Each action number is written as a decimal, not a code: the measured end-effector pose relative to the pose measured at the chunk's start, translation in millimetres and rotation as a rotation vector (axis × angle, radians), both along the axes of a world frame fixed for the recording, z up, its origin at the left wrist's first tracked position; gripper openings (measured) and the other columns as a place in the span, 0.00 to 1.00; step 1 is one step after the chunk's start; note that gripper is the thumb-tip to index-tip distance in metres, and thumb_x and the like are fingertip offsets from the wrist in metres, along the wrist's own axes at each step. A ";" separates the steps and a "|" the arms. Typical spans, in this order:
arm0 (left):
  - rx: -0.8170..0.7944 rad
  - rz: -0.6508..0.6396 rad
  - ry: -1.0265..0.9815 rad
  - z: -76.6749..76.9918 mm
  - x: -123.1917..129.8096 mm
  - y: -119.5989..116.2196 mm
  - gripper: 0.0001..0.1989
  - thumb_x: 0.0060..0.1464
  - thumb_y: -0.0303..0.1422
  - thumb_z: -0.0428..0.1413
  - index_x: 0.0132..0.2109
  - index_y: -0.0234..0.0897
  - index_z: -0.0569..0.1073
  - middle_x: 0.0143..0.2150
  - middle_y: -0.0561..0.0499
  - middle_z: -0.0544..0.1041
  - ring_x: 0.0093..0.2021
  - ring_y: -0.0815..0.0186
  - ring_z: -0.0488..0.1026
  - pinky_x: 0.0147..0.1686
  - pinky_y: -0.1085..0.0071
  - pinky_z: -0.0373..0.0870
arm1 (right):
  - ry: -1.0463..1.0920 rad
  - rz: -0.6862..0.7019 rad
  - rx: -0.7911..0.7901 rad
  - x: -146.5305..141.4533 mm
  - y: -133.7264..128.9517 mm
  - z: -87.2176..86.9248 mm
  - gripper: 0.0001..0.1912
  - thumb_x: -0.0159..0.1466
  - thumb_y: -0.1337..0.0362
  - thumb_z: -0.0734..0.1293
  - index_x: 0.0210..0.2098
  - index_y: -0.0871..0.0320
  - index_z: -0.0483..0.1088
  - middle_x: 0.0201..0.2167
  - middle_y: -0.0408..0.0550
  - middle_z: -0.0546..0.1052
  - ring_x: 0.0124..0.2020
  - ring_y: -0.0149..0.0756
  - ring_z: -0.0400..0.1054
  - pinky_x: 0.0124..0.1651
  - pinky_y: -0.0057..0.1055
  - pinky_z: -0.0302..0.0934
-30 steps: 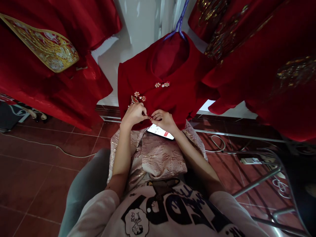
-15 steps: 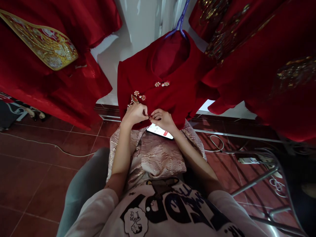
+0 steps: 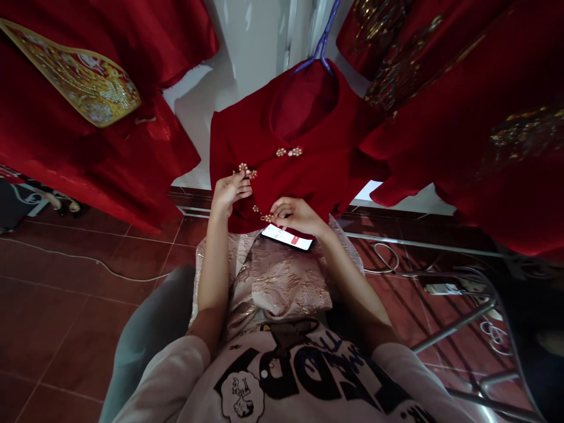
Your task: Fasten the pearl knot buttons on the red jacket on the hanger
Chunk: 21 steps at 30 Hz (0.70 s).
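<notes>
A red garment (image 3: 317, 182) with a round open neckline hangs in front of me, its lower edge by my lap. My left hand (image 3: 230, 192) is closed, its fingertips at a pearl-beaded flower button (image 3: 252, 174) on the garment's left side. Lower down, my right hand (image 3: 296, 215) pinches a second beaded flower button (image 3: 267, 218) near the hem. A loose flower piece (image 3: 255, 208) shows just above that one. Higher, a fastened flower button pair (image 3: 289, 152) sits below the neckline. The hanging ornament seen earlier is hidden behind my left fingers.
A purple hanger (image 3: 324, 47) holds the garment against a pale wall. Red embroidered garments hang at left (image 3: 167, 147) and right (image 3: 440, 153). A lit phone (image 3: 286, 237) lies on the pink brocade cloth (image 3: 291, 282) over my lap. A metal chair frame (image 3: 458, 326) stands right.
My left hand has moved up and left from the hem to the upper side button. My right hand stays near the hem, where the lower flower button now shows. The phone is slightly more exposed.
</notes>
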<state>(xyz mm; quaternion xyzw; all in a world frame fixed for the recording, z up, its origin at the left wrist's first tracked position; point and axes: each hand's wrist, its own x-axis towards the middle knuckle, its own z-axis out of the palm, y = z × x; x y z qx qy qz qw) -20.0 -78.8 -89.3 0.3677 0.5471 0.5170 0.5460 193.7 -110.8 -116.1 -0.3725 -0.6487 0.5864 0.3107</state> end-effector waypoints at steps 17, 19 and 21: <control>0.056 0.116 -0.057 -14.5 26.7 7.4 0.07 0.64 0.32 0.59 0.45 0.35 0.80 0.41 0.50 0.81 0.29 0.74 0.73 0.28 0.80 0.66 | -0.012 0.007 0.052 -4.7 -0.4 -7.9 0.14 0.51 0.60 0.74 0.35 0.57 0.72 0.27 0.42 0.75 0.29 0.30 0.69 0.32 0.28 0.65; 0.050 0.130 -0.045 -12.9 26.4 6.1 0.08 0.65 0.31 0.57 0.45 0.36 0.81 0.41 0.51 0.81 0.27 0.76 0.70 0.27 0.81 0.64 | -0.006 0.003 0.064 -5.5 -0.7 -7.4 0.14 0.51 0.60 0.74 0.35 0.57 0.72 0.28 0.42 0.75 0.29 0.29 0.69 0.32 0.28 0.64; 0.048 0.121 -0.042 -11.4 24.9 4.5 0.08 0.66 0.30 0.57 0.46 0.37 0.82 0.43 0.52 0.82 0.26 0.76 0.69 0.25 0.81 0.62 | -0.003 -0.007 0.078 -6.2 -1.0 -7.0 0.14 0.51 0.60 0.74 0.34 0.58 0.72 0.28 0.42 0.75 0.29 0.29 0.68 0.32 0.28 0.64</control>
